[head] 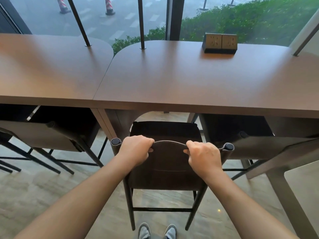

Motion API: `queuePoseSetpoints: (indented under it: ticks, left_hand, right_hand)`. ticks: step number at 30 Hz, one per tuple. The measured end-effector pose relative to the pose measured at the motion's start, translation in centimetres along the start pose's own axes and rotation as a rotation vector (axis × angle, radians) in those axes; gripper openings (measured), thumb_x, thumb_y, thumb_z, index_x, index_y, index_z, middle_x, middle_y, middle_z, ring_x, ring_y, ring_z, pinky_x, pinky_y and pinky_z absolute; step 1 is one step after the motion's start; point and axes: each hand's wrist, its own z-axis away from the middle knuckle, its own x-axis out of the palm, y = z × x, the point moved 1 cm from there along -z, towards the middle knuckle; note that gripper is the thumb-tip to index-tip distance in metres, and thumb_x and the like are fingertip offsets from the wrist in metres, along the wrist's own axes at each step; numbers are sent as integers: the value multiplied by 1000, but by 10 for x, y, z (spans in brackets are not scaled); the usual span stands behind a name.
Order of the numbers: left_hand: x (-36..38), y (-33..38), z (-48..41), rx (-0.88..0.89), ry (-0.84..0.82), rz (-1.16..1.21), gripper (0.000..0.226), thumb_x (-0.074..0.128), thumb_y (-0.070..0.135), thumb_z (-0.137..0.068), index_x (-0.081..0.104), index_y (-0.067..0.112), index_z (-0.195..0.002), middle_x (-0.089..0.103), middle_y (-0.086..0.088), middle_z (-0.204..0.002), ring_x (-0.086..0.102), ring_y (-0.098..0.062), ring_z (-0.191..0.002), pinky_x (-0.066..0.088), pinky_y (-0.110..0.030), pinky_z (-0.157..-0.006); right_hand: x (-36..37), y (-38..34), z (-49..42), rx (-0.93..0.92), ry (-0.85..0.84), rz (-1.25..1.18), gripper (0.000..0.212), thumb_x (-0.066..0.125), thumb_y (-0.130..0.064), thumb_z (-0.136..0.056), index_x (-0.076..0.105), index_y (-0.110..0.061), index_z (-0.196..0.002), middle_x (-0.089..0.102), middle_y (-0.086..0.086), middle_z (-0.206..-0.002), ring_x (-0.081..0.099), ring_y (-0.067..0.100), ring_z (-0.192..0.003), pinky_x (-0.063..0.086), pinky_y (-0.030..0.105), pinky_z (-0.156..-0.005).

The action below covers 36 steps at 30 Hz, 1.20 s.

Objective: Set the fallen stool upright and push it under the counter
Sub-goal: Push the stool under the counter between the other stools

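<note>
The stool [167, 171], dark brown with a low backrest and thin black legs, stands upright on the floor in front of me. Its seat front reaches just under the near edge of the wooden counter [172, 83]. My left hand [135, 150] is closed over the left part of the backrest's top rim. My right hand [202, 156] grips the right part of the same rim. Both arms stretch forward from the bottom of the view. The stool's front legs are hidden behind its seat.
Matching stools stand tucked under the counter on the left [51, 135] and the right [259, 140]. A power socket block [220, 44] sits on the counter's far right. Black posts [141, 23] rise from the counter by the window. My shoes [158, 231] are just behind the stool.
</note>
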Motion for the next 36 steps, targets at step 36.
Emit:
queuePoseSetpoints:
  ticks: [36]
  left_hand:
    - [23,-8,7,163,-71,65,13,67,21,-97,68,25,-110,75,1,-95,73,-21,-83,62,-35,-73]
  right_hand:
    - [4,-18,34,141,-8,122,36,96,-17,-65,60,-16,-62,60,0,-49,58,29,-40,41,30,-43]
